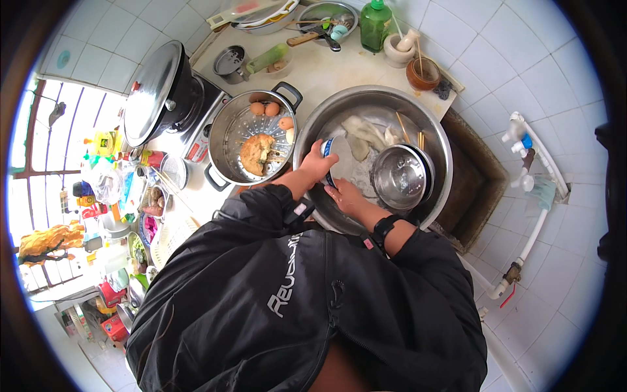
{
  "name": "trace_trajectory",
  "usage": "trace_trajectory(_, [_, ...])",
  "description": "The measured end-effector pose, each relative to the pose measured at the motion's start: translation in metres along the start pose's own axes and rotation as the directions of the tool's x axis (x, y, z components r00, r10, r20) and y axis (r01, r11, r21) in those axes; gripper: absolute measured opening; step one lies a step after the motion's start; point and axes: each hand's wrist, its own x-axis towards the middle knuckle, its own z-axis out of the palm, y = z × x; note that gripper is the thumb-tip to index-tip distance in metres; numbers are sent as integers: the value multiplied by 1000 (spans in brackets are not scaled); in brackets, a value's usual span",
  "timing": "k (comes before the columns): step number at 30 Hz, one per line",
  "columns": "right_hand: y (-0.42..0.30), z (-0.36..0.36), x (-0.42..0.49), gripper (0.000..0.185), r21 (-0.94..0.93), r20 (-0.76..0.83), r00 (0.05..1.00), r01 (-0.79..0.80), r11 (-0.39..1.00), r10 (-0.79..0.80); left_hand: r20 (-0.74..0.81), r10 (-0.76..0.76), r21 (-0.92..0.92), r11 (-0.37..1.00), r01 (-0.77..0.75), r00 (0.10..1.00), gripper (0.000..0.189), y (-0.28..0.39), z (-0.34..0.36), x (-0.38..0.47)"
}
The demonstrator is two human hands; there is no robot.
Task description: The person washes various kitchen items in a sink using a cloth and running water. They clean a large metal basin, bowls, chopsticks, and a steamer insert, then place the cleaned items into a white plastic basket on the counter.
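Over the left part of a large metal basin (374,93), my left hand (318,164) grips the rim of a blue-and-white bowl (339,149), which is tilted on its side. My right hand (345,193) touches the bowl's lower edge from below. In the basin lie a pale wet cloth or similar limp piece (360,134), stacked metal bowls (399,176) and a few chopsticks (402,126). To the left stands a steamer pot (215,132) with several brown eggs (264,108) and a bitten flatbread (254,153) on its perforated plate.
A dark stone sink (472,181) adjoins the basin on the right. Behind are a green bottle (374,27), a mortar (397,51), a brown pot (422,74), a metal bowl of utensils (327,10) and a metal cup (230,63). A lidded black pot (161,98) stands at the left on a stove.
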Motion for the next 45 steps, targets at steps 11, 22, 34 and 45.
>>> trace_trajectory(11, [25,-18,6,57,-812,-246,867,60,581,-433,175,-186,138,977,162,967,73,29,-12,24])
trace_trajectory(22, [-9,16,-6,51,-36,-446,815,398,917,-371,42,223,120,967,-226,974,56,-15,7,16])
trace_trajectory(34, [3,7,5,38,-27,-218,962,164,986,-166,44,124,65,990,-127,991,43,-1,5,32])
trace_trajectory(45, [28,13,6,55,-799,-324,854,-17,600,-406,74,184,150,970,-194,980,58,-7,8,45])
